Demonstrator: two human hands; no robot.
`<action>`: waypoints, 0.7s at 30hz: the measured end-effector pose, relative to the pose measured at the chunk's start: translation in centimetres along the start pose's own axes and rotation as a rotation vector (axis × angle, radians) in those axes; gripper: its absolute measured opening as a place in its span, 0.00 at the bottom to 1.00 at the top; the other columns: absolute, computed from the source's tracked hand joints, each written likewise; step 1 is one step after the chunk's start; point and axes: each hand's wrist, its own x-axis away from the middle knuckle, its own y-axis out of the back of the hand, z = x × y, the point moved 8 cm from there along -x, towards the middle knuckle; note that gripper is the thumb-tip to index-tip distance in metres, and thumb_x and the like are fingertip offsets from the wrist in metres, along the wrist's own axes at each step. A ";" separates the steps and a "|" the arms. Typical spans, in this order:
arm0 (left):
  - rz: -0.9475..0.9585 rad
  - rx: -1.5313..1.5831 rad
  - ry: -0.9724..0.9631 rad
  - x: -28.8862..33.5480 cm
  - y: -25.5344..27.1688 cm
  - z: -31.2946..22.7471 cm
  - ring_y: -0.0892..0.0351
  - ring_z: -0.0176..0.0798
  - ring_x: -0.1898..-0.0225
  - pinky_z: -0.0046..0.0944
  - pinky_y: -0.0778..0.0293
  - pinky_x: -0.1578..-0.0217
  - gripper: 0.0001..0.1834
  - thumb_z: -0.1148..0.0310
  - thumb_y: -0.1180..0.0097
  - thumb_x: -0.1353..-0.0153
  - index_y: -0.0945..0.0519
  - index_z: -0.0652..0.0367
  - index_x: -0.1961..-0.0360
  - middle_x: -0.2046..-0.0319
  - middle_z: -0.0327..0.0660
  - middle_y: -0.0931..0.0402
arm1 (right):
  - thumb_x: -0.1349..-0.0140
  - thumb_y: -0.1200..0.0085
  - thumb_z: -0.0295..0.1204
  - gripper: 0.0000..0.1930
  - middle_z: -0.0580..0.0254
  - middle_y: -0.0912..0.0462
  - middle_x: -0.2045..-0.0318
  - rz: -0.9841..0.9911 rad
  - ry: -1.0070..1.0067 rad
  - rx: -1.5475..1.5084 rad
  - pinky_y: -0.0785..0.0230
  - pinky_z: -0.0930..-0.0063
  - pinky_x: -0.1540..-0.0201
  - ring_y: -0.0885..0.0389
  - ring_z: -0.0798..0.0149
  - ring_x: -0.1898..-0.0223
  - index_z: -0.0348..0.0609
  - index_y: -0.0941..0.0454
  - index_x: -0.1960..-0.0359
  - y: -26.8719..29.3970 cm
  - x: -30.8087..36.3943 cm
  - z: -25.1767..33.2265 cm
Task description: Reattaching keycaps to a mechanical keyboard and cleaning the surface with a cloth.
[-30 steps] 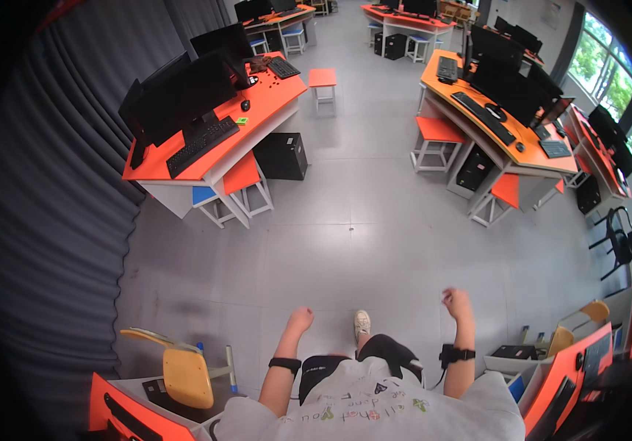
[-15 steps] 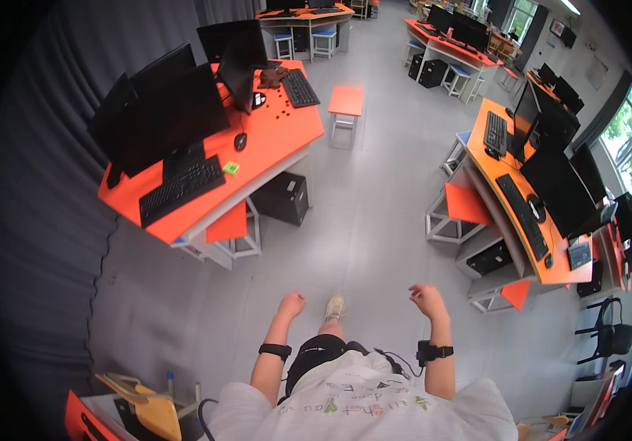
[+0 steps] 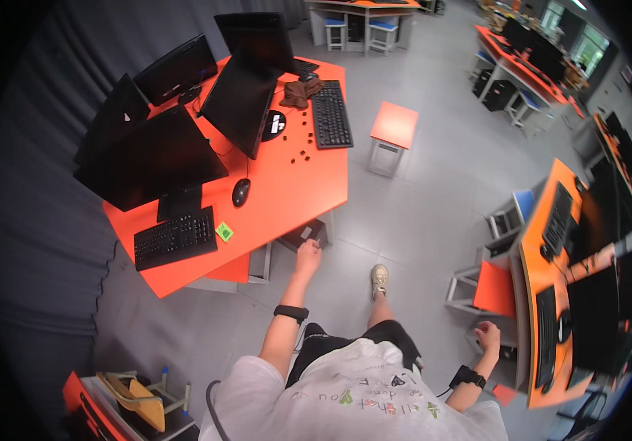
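Observation:
My left hand (image 3: pixel 309 256) hangs in front of the near edge of the orange table (image 3: pixel 286 213), fingers curled together, with nothing visible in it. My right hand (image 3: pixel 488 336) is low on the right near an orange stool (image 3: pixel 495 288), its fingers loosely bent and apart, holding nothing. Neither hand touches the furniture. On the left table lie a black keyboard (image 3: pixel 176 239), a green note-like square (image 3: pixel 224 231) and a black mouse (image 3: pixel 241 192). Farther back are several small dark pieces (image 3: pixel 303 156), a brown crumpled cloth or bag (image 3: pixel 301 93) and a second keyboard (image 3: pixel 331 115).
Black monitors (image 3: pixel 151 158) stand on the left table. An orange-topped stool (image 3: pixel 395 125) is beyond its right side. At the right, another desk (image 3: pixel 535 294) carries monitors and keyboards. A yellow chair (image 3: pixel 132 400) is at the lower left, and a grey curtain (image 3: pixel 29 242) hangs along the left.
I have stepped forward and turned left; the left table appears nearer and the right desk has shifted rightward. My left hand has come up beside the table, and my right hand has dropped lower and outward.

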 end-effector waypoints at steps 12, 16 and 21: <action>-0.412 -0.187 0.294 -25.9 -1.6 6.4 0.34 0.62 0.50 0.52 0.37 0.48 0.23 0.67 0.48 0.42 0.33 0.66 0.46 0.49 0.62 0.35 | 0.48 0.42 0.27 0.14 0.52 0.18 0.68 0.321 0.583 0.079 0.27 0.69 0.62 0.18 0.58 0.67 0.40 0.24 0.58 -2.4 -39.2 34.6; -0.596 -0.102 0.469 -29.6 -0.4 8.1 0.35 0.60 0.50 0.51 0.36 0.50 0.23 0.67 0.46 0.42 0.32 0.60 0.46 0.51 0.62 0.36 | 0.46 0.44 0.27 0.13 0.53 0.18 0.68 0.437 0.732 0.071 0.27 0.68 0.62 0.19 0.57 0.67 0.41 0.24 0.57 -5.1 -43.8 48.8; -0.587 -0.143 0.515 -32.3 -1.5 8.4 0.33 0.54 0.54 0.49 0.33 0.54 0.21 0.68 0.45 0.43 0.30 0.60 0.48 0.56 0.56 0.35 | 0.45 0.44 0.27 0.12 0.55 0.18 0.68 0.565 0.847 0.231 0.27 0.66 0.62 0.19 0.56 0.68 0.42 0.24 0.58 -8.8 -50.2 57.1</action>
